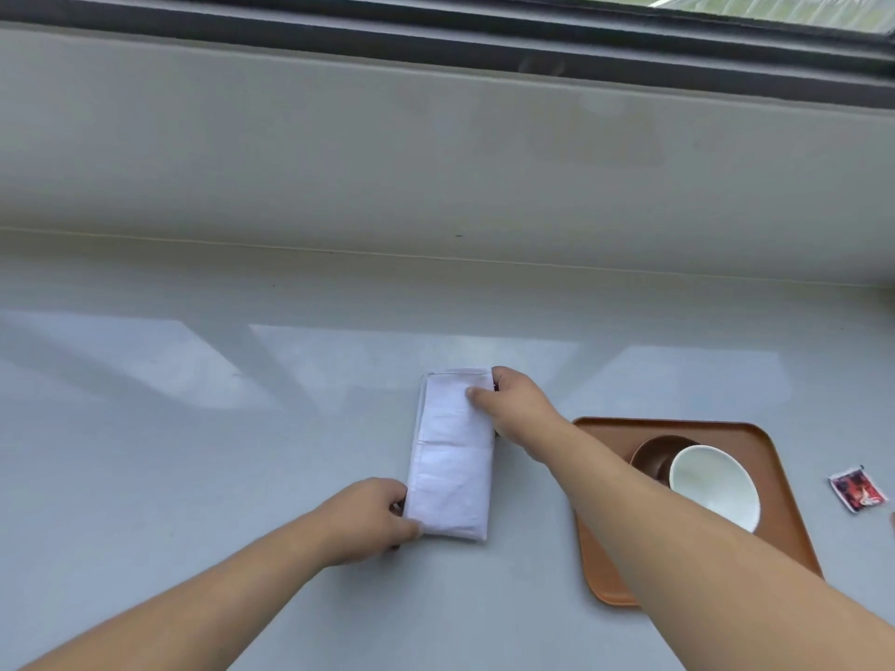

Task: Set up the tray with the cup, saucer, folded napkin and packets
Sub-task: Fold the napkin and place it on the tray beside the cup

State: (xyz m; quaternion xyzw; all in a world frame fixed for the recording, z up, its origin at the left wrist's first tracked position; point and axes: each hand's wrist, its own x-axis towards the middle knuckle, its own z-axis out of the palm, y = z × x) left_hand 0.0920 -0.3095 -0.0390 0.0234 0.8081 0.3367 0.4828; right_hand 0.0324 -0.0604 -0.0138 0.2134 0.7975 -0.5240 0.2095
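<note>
Two hands on the folded napkin (450,452), flat on the counter (193,452) left of the tray (784,457): left hand (368,518) pinches the near corner, right hand (513,404) the far edge. Risk: folds spring open on lift, or right forearm clips the cup (714,484) on its saucer (654,457). Packet (858,490) lies off-tray, right.

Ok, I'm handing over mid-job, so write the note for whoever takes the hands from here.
Left hand: pinching the near end of the folded napkin.
Right hand: gripping the napkin's far end.
The napkin lies on the counter, left of the tray.
Done: saucer and white cup are on the tray, cup on the saucer; napkin is folded.
Left: move the napkin onto the tray, then the packet, which lies on the counter right of the tray. Only one packet is clearly in view.
</note>
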